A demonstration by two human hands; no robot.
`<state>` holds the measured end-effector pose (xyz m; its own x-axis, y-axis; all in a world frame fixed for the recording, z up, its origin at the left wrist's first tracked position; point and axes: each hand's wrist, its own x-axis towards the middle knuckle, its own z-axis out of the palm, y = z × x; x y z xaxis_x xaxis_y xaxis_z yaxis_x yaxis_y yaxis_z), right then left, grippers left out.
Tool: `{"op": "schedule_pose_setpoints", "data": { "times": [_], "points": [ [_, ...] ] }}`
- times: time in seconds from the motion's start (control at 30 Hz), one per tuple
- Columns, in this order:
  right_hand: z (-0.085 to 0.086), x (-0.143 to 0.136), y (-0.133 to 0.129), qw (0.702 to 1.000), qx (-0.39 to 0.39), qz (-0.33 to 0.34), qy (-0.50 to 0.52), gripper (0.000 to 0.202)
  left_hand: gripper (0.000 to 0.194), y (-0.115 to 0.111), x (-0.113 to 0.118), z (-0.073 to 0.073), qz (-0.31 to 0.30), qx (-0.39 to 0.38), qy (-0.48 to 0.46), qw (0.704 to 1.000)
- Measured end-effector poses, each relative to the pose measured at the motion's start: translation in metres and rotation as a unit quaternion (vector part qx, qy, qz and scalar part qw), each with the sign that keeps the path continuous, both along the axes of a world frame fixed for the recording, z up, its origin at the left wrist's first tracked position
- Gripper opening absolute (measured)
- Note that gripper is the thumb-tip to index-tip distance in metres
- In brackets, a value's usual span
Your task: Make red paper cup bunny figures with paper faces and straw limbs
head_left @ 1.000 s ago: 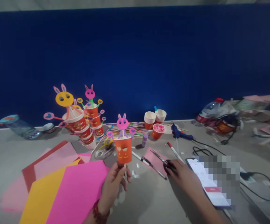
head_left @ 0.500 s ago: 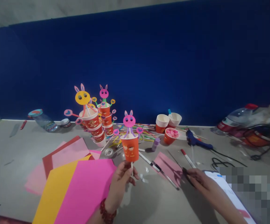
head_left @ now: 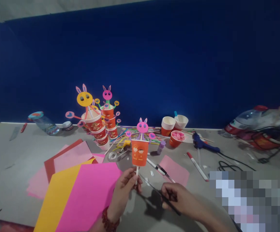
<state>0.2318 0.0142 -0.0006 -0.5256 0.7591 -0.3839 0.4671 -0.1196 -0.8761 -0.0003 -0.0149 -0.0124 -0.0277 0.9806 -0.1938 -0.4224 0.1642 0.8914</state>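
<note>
My left hand [head_left: 126, 185] is closed around the white stick [head_left: 137, 172] below an orange-red paper cup [head_left: 140, 154], keeping the cup upright above the table. Out of the cup's top rises a pink paper rabbit head [head_left: 142, 127] with two round pink paws at its sides. Black-handled scissors [head_left: 169, 203] are in my right hand [head_left: 175, 196], their thin blades pointing up and left towards the stick. Whether the blades touch the stick I cannot tell. Under the cup, small white scraps [head_left: 152, 173] and a black-and-white pen [head_left: 158, 168] lie on the table.
Colored paper sheets [head_left: 86, 196] cover the left front. Behind stand stacked cups with paper rabbits [head_left: 94, 124]. A cup of pink pieces [head_left: 177, 138], a purple-capped tube [head_left: 161, 147], a red-capped marker [head_left: 197, 166] and a blue glue gun [head_left: 204, 144] with its cord lie to the right.
My right hand has brought the scissors left from over the pink paper to near the stick. The cup with the rabbit has moved slightly right and tilted back; my left hand keeps its grip.
</note>
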Motion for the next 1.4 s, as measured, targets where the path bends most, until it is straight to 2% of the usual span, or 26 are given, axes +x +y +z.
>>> {"op": "schedule_pose_setpoints", "data": {
  "times": [0.17, 0.27, 0.33, 0.53, 0.7, 1.1, 1.4],
  "points": [
    [0.006, -0.004, 0.004, 0.999, -0.042, 0.006, 0.024, 0.025, 0.041, -0.003, -0.001, 0.001, -0.026, 0.012, -0.007, 1.0],
    [0.009, -0.006, 0.007, 0.998, -0.051, 0.02, 0.035, 0.028, 0.049, -0.005, -0.003, 0.003, -0.035, 0.02, -0.005, 0.999],
    [0.009, -0.007, 0.009, 0.998, -0.046, 0.026, 0.035, 0.029, 0.053, -0.006, -0.005, 0.003, -0.039, 0.021, -0.001, 0.999],
    [0.003, -0.01, 0.018, 0.997, -0.041, 0.058, 0.034, 0.032, 0.048, -0.01, -0.007, 0.005, -0.056, 0.016, 0.009, 0.998],
    [0.002, -0.011, 0.025, 0.997, -0.008, 0.078, 0.029, 0.035, 0.047, -0.009, -0.009, 0.006, -0.064, 0.005, 0.005, 0.998],
    [-0.003, -0.016, 0.033, 0.993, -0.004, 0.115, 0.025, 0.036, 0.039, -0.007, -0.008, -0.007, -0.078, -0.039, -0.061, 0.994],
    [-0.007, -0.017, 0.032, 0.989, 0.054, 0.139, -0.002, 0.034, 0.042, -0.009, -0.007, -0.018, -0.068, -0.054, -0.056, 0.995]
  ]
}}
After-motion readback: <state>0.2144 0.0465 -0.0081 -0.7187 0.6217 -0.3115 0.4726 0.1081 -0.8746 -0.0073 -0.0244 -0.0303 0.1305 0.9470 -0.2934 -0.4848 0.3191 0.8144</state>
